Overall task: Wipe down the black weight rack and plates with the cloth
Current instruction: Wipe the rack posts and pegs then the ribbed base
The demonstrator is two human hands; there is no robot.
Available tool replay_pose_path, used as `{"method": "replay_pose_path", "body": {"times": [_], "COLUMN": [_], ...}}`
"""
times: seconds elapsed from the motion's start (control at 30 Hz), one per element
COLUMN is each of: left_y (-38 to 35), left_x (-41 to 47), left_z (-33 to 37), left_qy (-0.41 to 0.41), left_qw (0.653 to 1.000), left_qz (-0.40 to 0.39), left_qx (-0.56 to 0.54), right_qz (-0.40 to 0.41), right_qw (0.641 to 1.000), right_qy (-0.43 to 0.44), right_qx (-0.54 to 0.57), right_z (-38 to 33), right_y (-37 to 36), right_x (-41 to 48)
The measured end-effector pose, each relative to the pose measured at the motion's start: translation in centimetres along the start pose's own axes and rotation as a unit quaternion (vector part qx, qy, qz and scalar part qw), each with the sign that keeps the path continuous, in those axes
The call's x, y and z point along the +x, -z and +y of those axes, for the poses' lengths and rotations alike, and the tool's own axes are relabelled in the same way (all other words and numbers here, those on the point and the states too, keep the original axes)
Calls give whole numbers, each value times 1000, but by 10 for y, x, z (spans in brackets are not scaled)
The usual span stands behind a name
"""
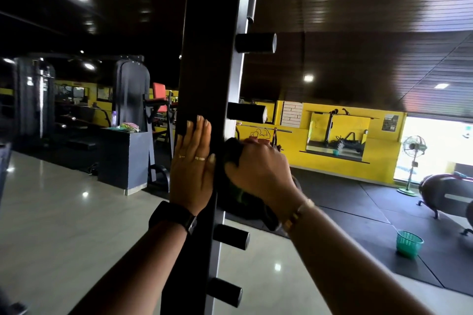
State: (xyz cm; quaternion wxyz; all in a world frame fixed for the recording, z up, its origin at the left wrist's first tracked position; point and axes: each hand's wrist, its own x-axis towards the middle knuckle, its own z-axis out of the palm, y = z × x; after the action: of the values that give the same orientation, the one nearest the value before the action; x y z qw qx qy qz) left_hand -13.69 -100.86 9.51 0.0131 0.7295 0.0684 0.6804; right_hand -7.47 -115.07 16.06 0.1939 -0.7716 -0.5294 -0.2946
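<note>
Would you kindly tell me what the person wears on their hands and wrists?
The left hand wears two thin rings and a black watch at the wrist. The right hand has a gold-coloured bracelet at the wrist. Both forearms are bare, no sleeves showing.

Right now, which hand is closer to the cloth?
Right. The right hand grips the cloth against the rack post, on its right side; the left hand lies flat on the post's front, just left of the cloth.
</note>
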Motion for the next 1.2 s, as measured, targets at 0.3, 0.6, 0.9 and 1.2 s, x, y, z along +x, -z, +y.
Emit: {"method": "replay_pose_path", "body": {"times": [0.3,0.6,0.9,1.2], "left_y": [-1,-2,2,2], "left_x": [-3,-2,-9,-15], "left_z": [-3,-5,-6,-7], "left_qy": [-11,-14,-17,-15], "left_qw": [1000,1000,999,1000], "left_qz": [9,7,-17,-3], "left_qx": [-22,-11,-23,-15], "right_qz": [171,105,105,29], "right_qw": [980,991,940,990], "right_qy": [72,72,88,48], "right_qx": [-72,-39,-311,-132], "right_z": [-3,-2,-13,-7], "right_y": [-21,-16,-13,5], "right_x": [-28,-24,-42,-18]}}
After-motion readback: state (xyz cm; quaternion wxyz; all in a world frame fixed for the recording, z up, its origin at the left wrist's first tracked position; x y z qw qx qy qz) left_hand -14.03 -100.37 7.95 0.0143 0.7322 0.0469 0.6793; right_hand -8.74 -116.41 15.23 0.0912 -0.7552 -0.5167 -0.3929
